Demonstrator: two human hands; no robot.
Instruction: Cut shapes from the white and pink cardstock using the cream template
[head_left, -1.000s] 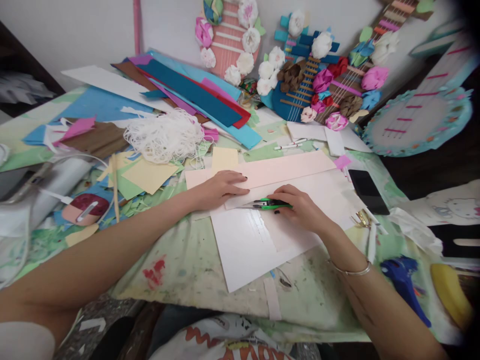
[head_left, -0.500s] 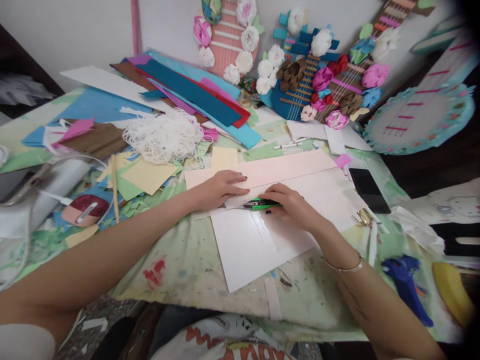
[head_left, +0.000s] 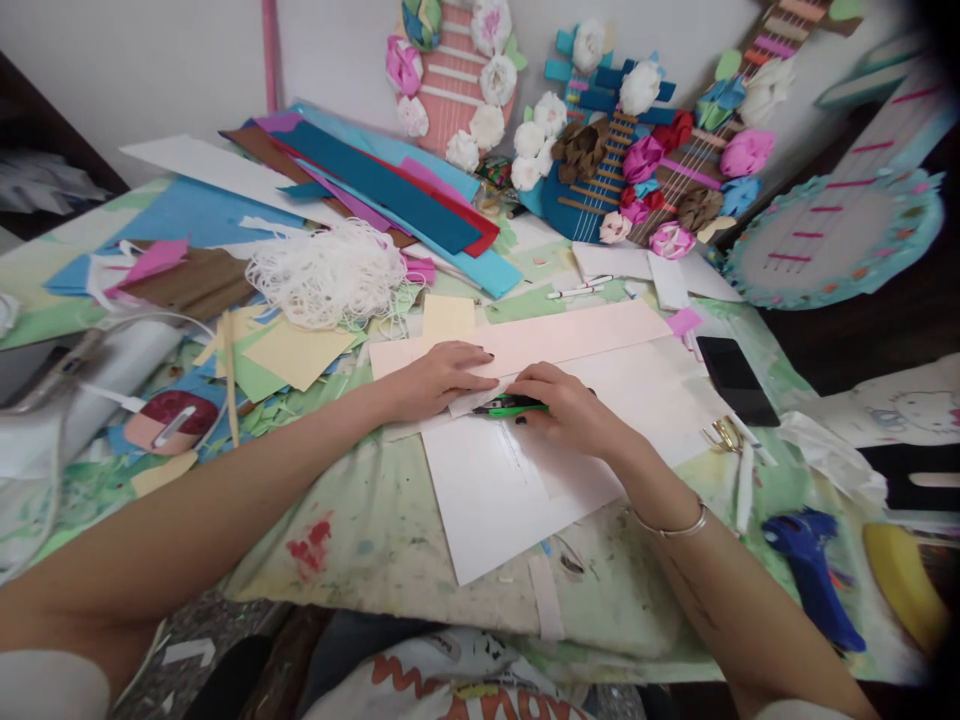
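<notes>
My right hand (head_left: 562, 405) is closed around a green and black utility knife (head_left: 510, 405), its tip end pointing left. The knife lies low along the edge of a small white strip (head_left: 469, 402). My left hand (head_left: 442, 380) lies flat with fingers stretched out, pressing on the strip and on a long pale pink strip (head_left: 585, 333). Beneath both hands is a white board (head_left: 487, 520) with faint dark lines on it. The blade itself is too small to make out.
Behind lie a tangle of white string (head_left: 330, 270) and stacked coloured sheets (head_left: 390, 180). Decorated paper guitars (head_left: 600, 170) lean against the wall. To the right are a phone (head_left: 737, 380), a gold clip (head_left: 724, 435) and a blue glue gun (head_left: 817, 570). Yellow paper (head_left: 300, 350) lies left.
My right hand has slid a little to the left with the utility knife, along the strip's edge. My left hand has stayed in place.
</notes>
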